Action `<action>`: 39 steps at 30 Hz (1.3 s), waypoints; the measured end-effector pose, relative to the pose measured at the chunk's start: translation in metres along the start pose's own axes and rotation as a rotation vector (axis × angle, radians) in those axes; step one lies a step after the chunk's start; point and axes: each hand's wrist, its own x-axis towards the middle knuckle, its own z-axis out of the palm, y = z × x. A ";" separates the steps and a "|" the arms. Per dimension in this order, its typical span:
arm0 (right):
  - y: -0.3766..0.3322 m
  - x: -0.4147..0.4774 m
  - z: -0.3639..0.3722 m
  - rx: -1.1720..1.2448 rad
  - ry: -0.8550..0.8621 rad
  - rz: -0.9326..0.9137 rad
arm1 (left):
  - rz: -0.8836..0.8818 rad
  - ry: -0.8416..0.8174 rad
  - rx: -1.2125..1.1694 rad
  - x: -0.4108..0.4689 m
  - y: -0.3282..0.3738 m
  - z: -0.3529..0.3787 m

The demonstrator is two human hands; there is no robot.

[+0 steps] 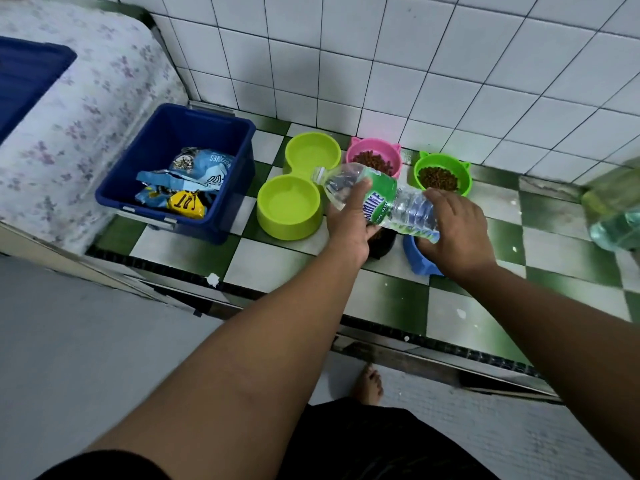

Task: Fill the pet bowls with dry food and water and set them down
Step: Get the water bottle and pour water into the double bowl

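Double pet bowl (288, 227), lime-green moulded plastic with two round wells, sits on the checkered tile floor (381, 299) just left of the action. Its wells look pale and glossy, though I can't say for sure there's water in them. Above it hangs the water bottle (410, 211), clear ribbed plastic with a green label, tipped nearly flat with its neck aimed at the nearer well. The left hand (349, 220) grips it at the label, thumb on top and fingers curled underneath. The right hand (457, 230) wraps curled fingers over the base.

The pour looks like the step now. My call: steer the neck with the left hand, lift the base gently with the right, and keep the mouth low over the well. That thin bottle will buckle and gush if squeezed.

Behind, the pink cat-eared bowl (360, 147) and the green cat-eared bowl (427, 161) already hold brown kibble. A black bowl (383, 243) and a blue bowl (412, 252) peek out beneath the hands. At far left, a blue plastic bin (221, 188) holds crinkled food bags (188, 181).
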 end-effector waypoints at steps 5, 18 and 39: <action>-0.002 -0.004 -0.005 -0.036 -0.001 -0.046 | 0.000 -0.021 -0.005 0.000 -0.006 -0.005; -0.010 -0.004 -0.007 -0.082 -0.003 -0.076 | -0.043 -0.043 -0.032 0.002 -0.001 -0.012; -0.005 -0.003 -0.007 -0.126 -0.032 -0.079 | -0.074 -0.022 -0.012 -0.003 -0.001 -0.010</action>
